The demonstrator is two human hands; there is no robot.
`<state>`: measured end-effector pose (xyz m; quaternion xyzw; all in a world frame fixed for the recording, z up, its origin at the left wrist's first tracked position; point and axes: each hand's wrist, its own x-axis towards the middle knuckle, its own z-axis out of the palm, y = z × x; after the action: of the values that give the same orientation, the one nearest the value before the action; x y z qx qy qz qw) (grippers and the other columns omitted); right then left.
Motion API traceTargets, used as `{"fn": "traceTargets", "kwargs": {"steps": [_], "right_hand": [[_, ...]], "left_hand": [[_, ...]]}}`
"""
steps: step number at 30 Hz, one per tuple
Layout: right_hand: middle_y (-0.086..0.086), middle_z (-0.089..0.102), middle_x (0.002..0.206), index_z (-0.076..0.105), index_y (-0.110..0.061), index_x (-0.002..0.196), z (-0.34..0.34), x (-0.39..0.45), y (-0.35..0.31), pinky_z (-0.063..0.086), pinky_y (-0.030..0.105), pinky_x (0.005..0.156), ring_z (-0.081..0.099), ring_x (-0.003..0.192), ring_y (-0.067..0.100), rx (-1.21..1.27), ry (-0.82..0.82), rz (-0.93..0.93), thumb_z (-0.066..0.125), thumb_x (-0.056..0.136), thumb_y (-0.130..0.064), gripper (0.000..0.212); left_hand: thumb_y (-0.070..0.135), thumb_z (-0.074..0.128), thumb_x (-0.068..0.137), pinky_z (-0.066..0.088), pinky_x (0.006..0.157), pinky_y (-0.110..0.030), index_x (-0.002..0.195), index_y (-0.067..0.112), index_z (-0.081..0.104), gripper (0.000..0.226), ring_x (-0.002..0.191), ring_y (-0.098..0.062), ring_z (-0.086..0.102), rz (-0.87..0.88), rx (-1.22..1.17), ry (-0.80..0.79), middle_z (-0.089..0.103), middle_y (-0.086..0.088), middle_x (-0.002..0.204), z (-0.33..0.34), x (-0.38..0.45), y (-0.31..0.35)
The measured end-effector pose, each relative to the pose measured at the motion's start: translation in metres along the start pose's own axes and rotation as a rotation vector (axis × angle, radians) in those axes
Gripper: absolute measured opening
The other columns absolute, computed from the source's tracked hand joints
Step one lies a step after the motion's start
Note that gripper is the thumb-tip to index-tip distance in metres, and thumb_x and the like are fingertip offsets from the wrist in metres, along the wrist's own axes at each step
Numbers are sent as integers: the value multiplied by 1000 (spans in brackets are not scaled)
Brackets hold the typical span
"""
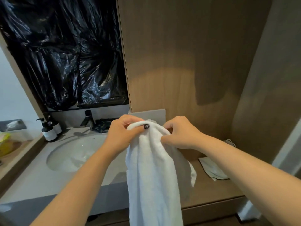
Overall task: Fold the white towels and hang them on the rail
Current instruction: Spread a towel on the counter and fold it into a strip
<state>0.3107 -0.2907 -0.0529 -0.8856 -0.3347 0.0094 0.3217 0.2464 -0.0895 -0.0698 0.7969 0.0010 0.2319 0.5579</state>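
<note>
Both hands pinch top edge of white towel (151,168): left hand (121,132), right hand (180,134). Towel hangs over tabletop (29,181) front edge, right of sink (73,154).

The lower end of the white terry towel (153,173) is cut off by the bottom picture edge. Its upper fold is partly covered by the left hand (121,133) and the right hand (180,134). A second white cloth (211,170) on the brown wooden shelf (216,191) at right is partly hidden behind the right forearm. Labels on the two dark pump bottles (48,130) at far left are too small to read. The yellow item (4,144) is cut off by the left edge.
</note>
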Motion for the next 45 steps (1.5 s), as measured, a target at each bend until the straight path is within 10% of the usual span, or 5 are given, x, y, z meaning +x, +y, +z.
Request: {"fn": "traceTargets", "kwargs": {"steps": [8, 16, 22, 27, 45], "right_hand": [[2, 69, 70, 73, -16, 76, -12, -10, -8, 52, 37, 63, 60, 67, 25, -289, 372, -113, 60, 77, -15, 13], [-5, 75, 72, 46, -27, 142, -12, -39, -3, 57, 34, 77, 67, 69, 0, -107, -207, 58, 59, 88, -19, 56], [2, 73, 68, 68, -17, 92, -6, -47, -5, 51, 23, 63, 67, 60, 7, 111, -5, 42, 62, 87, -13, 9], [-9, 54, 48, 60, -20, 56, -2, -42, -7, 38, 21, 49, 47, 47, 3, 37, 280, 70, 71, 73, -18, 20], [-9, 53, 67, 55, -16, 66, 2, -19, 6, 34, 10, 56, 47, 64, 2, 60, 800, 43, 71, 82, -15, 22]], "left_hand": [[34, 73, 88, 49, 64, -18, 75, 24, 76, 17, 64, -2, 61, -135, 167, -74, 73, 7, 75, -2, -1, -36], [27, 68, 92, 50, 73, -27, 90, 15, 78, 15, 77, -9, 63, -84, -81, -230, 75, -6, 89, 14, 4, -4], [7, 72, 87, 50, 73, -15, 91, 2, 77, 8, 78, -6, 66, 119, -129, -310, 72, -13, 93, 33, -1, 16], [9, 82, 78, 50, 64, -15, 82, 15, 74, 11, 68, -6, 64, 81, -217, -161, 72, -4, 80, 23, 3, -1], [1, 78, 79, 47, 62, -16, 80, 23, 78, 23, 69, -3, 63, -99, -61, -121, 75, 0, 80, -16, -16, -72]]}}
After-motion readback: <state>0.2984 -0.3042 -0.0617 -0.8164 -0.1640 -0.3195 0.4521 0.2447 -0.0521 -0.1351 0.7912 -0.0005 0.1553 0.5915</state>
